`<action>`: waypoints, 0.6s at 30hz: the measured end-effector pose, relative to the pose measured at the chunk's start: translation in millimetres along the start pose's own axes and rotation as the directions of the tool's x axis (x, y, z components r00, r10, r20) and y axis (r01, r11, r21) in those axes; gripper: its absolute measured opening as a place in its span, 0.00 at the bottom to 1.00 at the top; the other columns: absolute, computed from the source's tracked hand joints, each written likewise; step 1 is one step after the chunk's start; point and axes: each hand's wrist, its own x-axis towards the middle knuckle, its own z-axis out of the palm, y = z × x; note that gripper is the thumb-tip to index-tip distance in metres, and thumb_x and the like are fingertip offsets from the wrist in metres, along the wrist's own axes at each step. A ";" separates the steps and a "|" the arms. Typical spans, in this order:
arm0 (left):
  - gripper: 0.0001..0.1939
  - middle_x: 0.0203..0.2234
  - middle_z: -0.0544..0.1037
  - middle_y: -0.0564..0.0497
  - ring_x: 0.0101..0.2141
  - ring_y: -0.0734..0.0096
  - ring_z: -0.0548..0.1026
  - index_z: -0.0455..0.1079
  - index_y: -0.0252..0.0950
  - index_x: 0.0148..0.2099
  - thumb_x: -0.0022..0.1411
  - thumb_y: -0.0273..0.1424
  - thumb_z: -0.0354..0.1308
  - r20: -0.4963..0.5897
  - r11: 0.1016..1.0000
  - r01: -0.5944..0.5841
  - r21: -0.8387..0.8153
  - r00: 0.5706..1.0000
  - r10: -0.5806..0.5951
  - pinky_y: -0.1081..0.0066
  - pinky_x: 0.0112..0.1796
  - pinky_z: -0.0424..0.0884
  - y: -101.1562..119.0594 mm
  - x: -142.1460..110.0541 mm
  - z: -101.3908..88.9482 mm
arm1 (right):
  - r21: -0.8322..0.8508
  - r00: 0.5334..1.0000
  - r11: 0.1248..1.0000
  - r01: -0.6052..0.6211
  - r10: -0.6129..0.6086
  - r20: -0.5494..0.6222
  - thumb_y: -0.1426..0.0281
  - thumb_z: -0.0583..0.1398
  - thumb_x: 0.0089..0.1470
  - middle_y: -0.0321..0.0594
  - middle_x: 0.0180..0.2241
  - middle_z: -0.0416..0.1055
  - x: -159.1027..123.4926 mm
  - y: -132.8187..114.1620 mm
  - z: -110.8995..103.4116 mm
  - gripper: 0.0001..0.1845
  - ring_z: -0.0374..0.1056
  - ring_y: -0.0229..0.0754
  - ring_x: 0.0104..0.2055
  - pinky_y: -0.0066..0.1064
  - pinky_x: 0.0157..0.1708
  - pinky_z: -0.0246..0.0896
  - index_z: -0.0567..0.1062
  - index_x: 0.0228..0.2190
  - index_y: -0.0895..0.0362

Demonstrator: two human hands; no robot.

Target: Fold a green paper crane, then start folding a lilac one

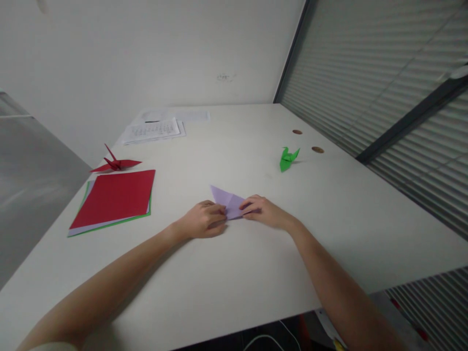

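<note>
A folded piece of lilac origami paper (pixel 231 201) lies near the middle of the white table, creased down its centre, with one pointed corner reaching up to the left. My left hand (pixel 205 219) rests on the table with its fingers curled on the paper's left lower edge. At the right side, my right hand (pixel 265 210) pinches the paper between thumb and fingers. The fingers hide both lower ends of the paper.
To the left lies a stack of red, lilac and green paper (pixel 117 197), with a red paper crane (pixel 116 165) behind it. A green paper crane (pixel 288 158) stands at the right. Written sheets (pixel 153 130) lie at the back left. Two round holes mark the table's right side.
</note>
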 end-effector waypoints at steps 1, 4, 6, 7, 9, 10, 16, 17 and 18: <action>0.11 0.42 0.79 0.45 0.43 0.65 0.78 0.74 0.35 0.44 0.65 0.33 0.53 0.005 0.999 -0.020 -0.039 1.000 0.020 0.63 0.48 0.70 0.9 0.2 -0.7 | 0.048 1.000 0.999 -0.016 0.017 -0.018 0.62 0.60 0.58 0.41 0.40 0.76 -0.7 2.1 -2.2 0.11 0.67 0.44 0.46 0.38 0.50 0.58 0.81 0.35 0.53; 0.12 0.43 0.80 0.45 0.50 0.62 0.75 0.73 0.35 0.47 0.63 0.30 0.53 0.028 0.990 -0.081 -0.113 0.996 0.085 0.60 0.52 0.67 3.6 0.8 -1.2 | 0.125 0.987 0.985 -0.121 0.133 -0.087 0.56 0.58 0.58 0.37 0.29 0.73 -1.9 6.2 -3.8 0.18 0.67 0.42 0.35 0.33 0.38 0.61 0.78 0.29 0.56; 0.14 0.45 0.79 0.44 0.53 0.60 0.73 0.73 0.36 0.48 0.61 0.29 0.53 0.052 0.985 -0.100 -0.140 0.993 0.108 0.59 0.53 0.66 4.2 0.9 -0.7 | 0.105 0.964 0.977 -0.186 0.202 -0.171 0.56 0.57 0.58 0.35 0.26 0.70 -0.6 8.1 0.5 0.18 0.65 0.40 0.31 0.31 0.33 0.58 0.75 0.26 0.56; 0.15 0.46 0.79 0.44 0.53 0.60 0.73 0.72 0.36 0.48 0.60 0.28 0.52 0.063 0.984 -0.097 -0.152 0.992 0.108 0.59 0.54 0.65 4.0 0.8 -0.4 | 0.080 0.949 0.974 -0.210 0.223 -0.223 0.56 0.58 0.57 0.35 0.25 0.70 0.7 9.1 3.8 0.17 0.64 0.40 0.31 0.30 0.33 0.58 0.74 0.26 0.56; 0.16 0.47 0.78 0.44 0.54 0.60 0.73 0.72 0.36 0.49 0.59 0.26 0.52 0.074 0.981 -0.083 -0.177 0.992 0.098 0.58 0.54 0.65 3.0 0.8 0.0 | 0.021 0.914 0.966 -0.257 0.250 -0.321 0.58 0.59 0.56 0.35 0.27 0.72 4.4 11.1 11.6 0.14 0.65 0.40 0.32 0.30 0.35 0.57 0.74 0.27 0.55; 0.17 0.47 0.79 0.44 0.53 0.60 0.73 0.72 0.36 0.49 0.59 0.26 0.52 0.074 0.979 -0.078 -0.187 0.993 0.093 0.57 0.55 0.64 2.4 1.1 0.0 | -0.007 0.896 0.958 -0.285 0.264 -0.356 0.59 0.60 0.56 0.35 0.28 0.73 6.4 12.2 15.5 0.13 0.66 0.40 0.33 0.31 0.36 0.57 0.75 0.28 0.55; 0.13 0.42 0.79 0.43 0.52 0.58 0.72 0.75 0.35 0.43 0.58 0.23 0.52 0.057 0.966 -0.069 -0.250 0.995 0.086 0.56 0.54 0.66 3.3 7.0 -2.1 | -0.149 0.832 0.895 -0.421 0.315 -0.456 0.60 0.62 0.55 0.40 0.34 0.78 16.0 15.5 29.7 0.09 0.69 0.43 0.36 0.34 0.40 0.56 0.78 0.32 0.53; 0.13 0.43 0.78 0.41 0.51 0.59 0.73 0.76 0.34 0.42 0.59 0.23 0.51 0.058 0.963 -0.062 -0.261 0.995 0.080 0.58 0.53 0.67 4.3 7.9 -2.6 | -0.160 0.826 0.888 -0.431 0.317 -0.466 0.61 0.63 0.55 0.40 0.34 0.78 16.7 15.0 30.3 0.09 0.69 0.44 0.37 0.34 0.40 0.56 0.78 0.32 0.53; 0.13 0.43 0.77 0.40 0.49 0.60 0.73 0.76 0.33 0.41 0.60 0.24 0.51 0.061 0.962 -0.057 -0.268 0.995 0.076 0.59 0.52 0.69 5.2 8.6 -3.0 | -0.168 0.821 0.882 -0.440 0.320 -0.473 0.61 0.63 0.54 0.40 0.34 0.78 17.3 14.2 30.7 0.09 0.70 0.44 0.37 0.34 0.40 0.56 0.78 0.32 0.53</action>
